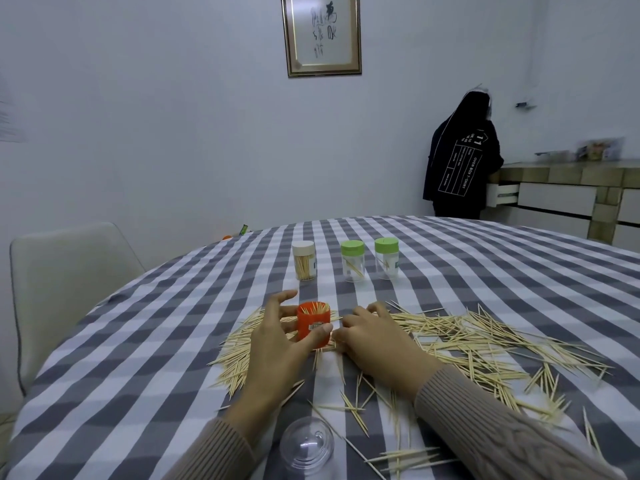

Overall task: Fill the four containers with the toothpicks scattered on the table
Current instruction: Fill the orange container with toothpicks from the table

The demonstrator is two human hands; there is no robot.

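An orange container [312, 323] stands uncapped on the checked tablecloth, with toothpicks sticking up inside it. My left hand [277, 337] curls around it, thumb on its label. My right hand [372, 332] rests just right of it, fingers bent down onto the scattered toothpicks [485, 344]. Farther back stand a white-capped container [304, 259] full of toothpicks and two green-capped containers [353, 260] [386, 258] that hold only a few. More toothpicks lie left of and in front of the orange container.
A clear plastic dome lid [307, 446] lies near the front edge of the table [138, 375]. A white chair [65, 289] stands at the left. A person in a dark top [460, 161] stands at a counter at the back right.
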